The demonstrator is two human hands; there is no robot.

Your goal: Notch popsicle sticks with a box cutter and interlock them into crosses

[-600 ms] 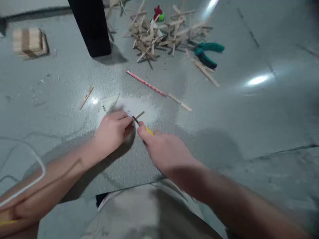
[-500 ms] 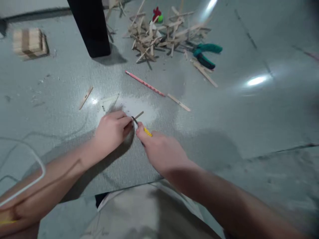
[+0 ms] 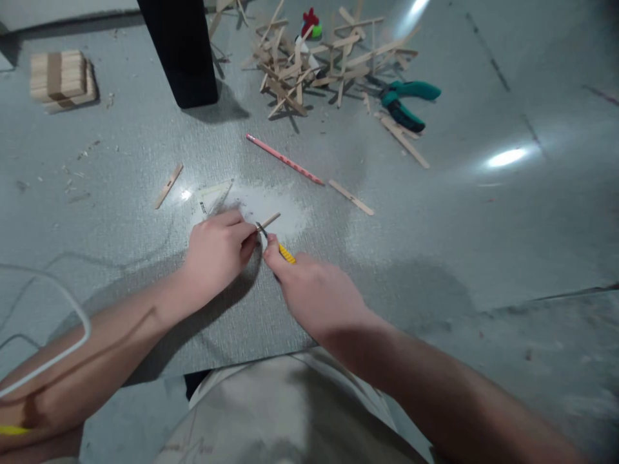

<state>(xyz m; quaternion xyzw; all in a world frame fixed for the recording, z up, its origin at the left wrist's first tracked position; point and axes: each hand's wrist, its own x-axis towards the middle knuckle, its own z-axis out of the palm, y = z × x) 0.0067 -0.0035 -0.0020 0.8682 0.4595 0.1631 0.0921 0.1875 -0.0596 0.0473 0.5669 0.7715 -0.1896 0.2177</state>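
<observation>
My left hand (image 3: 220, 248) pinches a thin wooden craft stick (image 3: 271, 220) whose free end points up to the right over a pale dusty patch of the table. Closed round a yellow utility knife (image 3: 287, 253), my right hand (image 3: 319, 290) holds its blade against the stick close to my left fingertips. A clear set square (image 3: 216, 194) lies just beyond my left hand. Farther off are a pink pencil (image 3: 285, 158) and two loose sticks, one on the left (image 3: 169, 186) and one on the right (image 3: 351, 197), each with a small notch or slot.
A heap of craft sticks (image 3: 294, 74) lies at the back, with a small red and green figure (image 3: 310, 24) among them. Green-handled pliers (image 3: 409, 103) rest beside it. A black upright block (image 3: 181, 55) and a banded stick bundle (image 3: 62, 78) stand back left. A white cable (image 3: 72, 309) crosses the left side.
The whole view has shifted slightly and become sharper. Both hands, the knife and the stick keep nearly the same position.
</observation>
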